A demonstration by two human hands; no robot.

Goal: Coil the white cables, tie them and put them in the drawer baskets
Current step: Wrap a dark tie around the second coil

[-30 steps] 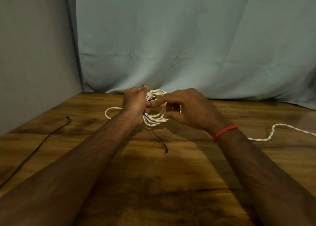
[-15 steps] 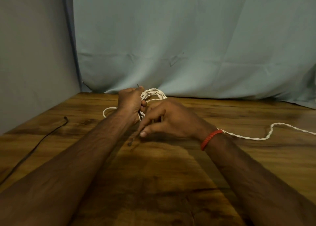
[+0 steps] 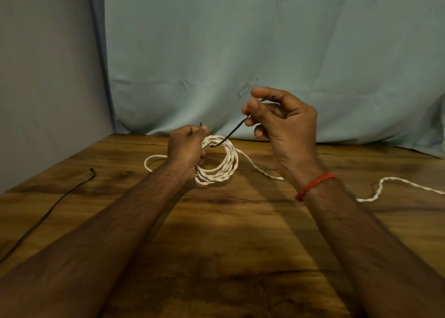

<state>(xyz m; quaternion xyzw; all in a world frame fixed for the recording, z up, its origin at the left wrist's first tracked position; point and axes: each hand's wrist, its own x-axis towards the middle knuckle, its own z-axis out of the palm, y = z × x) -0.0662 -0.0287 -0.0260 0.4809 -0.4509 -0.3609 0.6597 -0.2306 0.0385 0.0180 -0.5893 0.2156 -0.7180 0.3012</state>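
A coil of white twisted cable (image 3: 226,163) is held just above the wooden table (image 3: 228,245), at the centre. My left hand (image 3: 186,146) grips the coil's left side, with a short black tip sticking up from the fist. A thin black tie (image 3: 232,133) runs from the coil's top up to my right hand (image 3: 281,122), which pinches its upper end, raised above and right of the coil. The cable's loose tail (image 3: 382,185) trails off to the right across the table. A small white loop (image 3: 151,161) shows left of my left wrist.
Another thin black tie (image 3: 55,202) lies along the table's left side, running to the near left edge. A pale blue cloth (image 3: 265,53) hangs behind the table and a grey wall (image 3: 43,77) stands at the left. No drawer baskets are in view.
My right hand has risen from low beside the coil to up and right of it, drawing the black tie taut through the coil's top. The left hand keeps its grip.
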